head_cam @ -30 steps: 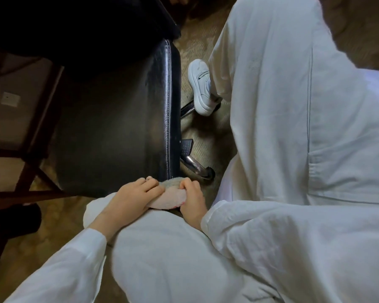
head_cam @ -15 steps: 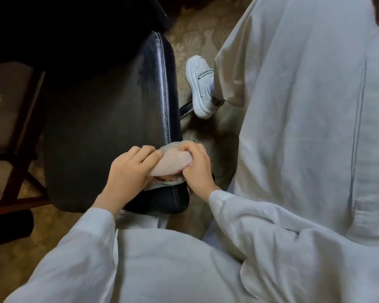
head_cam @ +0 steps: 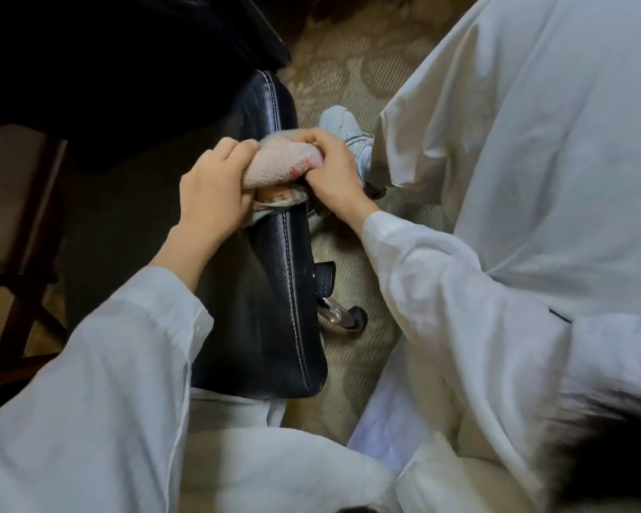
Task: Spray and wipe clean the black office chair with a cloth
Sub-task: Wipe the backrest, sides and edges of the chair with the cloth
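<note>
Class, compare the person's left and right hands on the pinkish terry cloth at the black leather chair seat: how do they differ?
The left hand grips the left end of the pinkish terry cloth over the black leather chair seat; the right hand grips its right end beyond the seat's stitched edge. The left hand's forearm comes from lower left, the right hand's from lower right. Both curl fingers round it.

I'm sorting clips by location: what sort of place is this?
Probably a carpeted office or study, indoors: a black leather office chair on a chrome caster base, patterned carpet underneath, and dark wooden furniture legs at the left.
</note>
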Tool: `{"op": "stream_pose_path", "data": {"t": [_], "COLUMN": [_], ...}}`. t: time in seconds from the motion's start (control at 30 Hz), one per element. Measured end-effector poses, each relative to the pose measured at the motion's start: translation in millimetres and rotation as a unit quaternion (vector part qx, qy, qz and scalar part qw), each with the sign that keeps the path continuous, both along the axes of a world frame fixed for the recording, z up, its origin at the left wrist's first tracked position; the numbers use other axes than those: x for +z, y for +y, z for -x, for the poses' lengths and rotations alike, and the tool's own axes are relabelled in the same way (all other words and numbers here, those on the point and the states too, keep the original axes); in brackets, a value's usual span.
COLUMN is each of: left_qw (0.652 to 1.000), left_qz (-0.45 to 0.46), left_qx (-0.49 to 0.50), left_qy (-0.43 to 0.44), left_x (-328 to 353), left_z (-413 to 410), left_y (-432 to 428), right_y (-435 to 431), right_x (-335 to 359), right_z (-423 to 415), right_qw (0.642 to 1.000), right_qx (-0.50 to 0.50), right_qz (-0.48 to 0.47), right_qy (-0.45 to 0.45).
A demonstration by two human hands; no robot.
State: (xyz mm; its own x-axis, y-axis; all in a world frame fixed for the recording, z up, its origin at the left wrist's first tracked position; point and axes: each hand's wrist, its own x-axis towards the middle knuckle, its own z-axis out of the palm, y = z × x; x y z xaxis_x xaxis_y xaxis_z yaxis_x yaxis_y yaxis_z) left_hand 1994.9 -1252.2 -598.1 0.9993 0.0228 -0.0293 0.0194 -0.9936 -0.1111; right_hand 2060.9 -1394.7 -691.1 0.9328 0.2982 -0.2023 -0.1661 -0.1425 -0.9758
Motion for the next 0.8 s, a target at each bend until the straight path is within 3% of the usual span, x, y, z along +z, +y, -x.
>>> {"op": "stream_pose_path", "data": {"t": [0.23,0.5,0.8], "left_qw": [0.997,0.988,0.974], "left_qz": [0.019,0.017,0.022], "left_qx": [-0.059,-0.141,-0.116], "left_qy": [0.037,0.064,0.193], "left_x": [-1.2,5.1,13.7], "left_z": [47.9,167.5,256.2], "left_y": [-9.1,-37.1,-36.4], "right_y": [-20.0,-66.3,-77.7], "right_x": [-7.0,11.4,7.0], "right_z": [77.8,204.1,299.5], "right_qw": [0.999,0.996,0.965], "right_qx": [0.010,0.075,0.192], "right_qz": [0.006,0.026,0.175], "right_qy": [0.032,0.045,-0.017]}}
